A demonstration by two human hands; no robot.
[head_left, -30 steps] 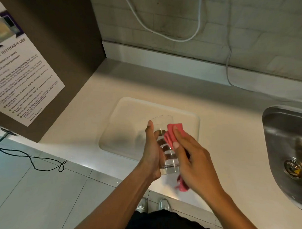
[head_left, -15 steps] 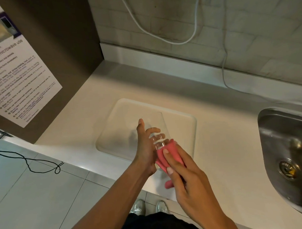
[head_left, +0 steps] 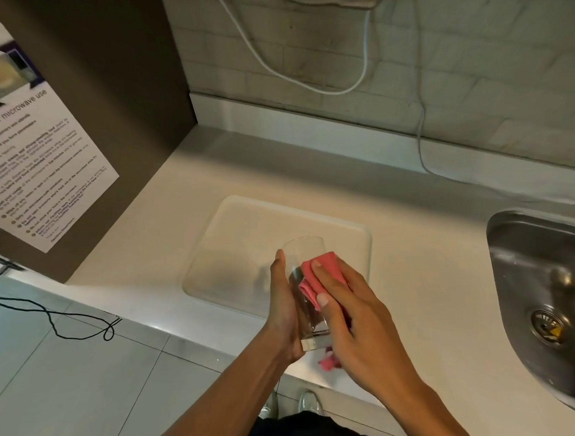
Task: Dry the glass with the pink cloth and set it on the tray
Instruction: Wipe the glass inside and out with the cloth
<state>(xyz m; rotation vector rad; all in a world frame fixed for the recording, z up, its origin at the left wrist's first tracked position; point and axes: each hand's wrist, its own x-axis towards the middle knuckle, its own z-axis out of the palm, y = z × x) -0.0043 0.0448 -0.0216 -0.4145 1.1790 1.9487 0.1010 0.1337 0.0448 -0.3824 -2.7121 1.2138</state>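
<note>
A clear drinking glass (head_left: 303, 259) is held tilted above the counter's front edge, its mouth pointing away from me. My left hand (head_left: 282, 302) grips its left side. The pink cloth (head_left: 317, 275) is pressed against the right side of the glass by my right hand (head_left: 354, 316), and a corner of the cloth hangs below the glass base. The white tray (head_left: 234, 226) lies flat on the counter just beyond the glass, with nothing on it.
A steel sink (head_left: 543, 290) is set into the counter at the right. A brown panel with a microwave notice (head_left: 39, 154) stands at the left. White cables (head_left: 420, 138) hang along the tiled wall. A black cord (head_left: 55, 317) lies on the floor.
The glass has come back up so its open rim shows above my left hand, and my right hand has slid the cloth along its side.
</note>
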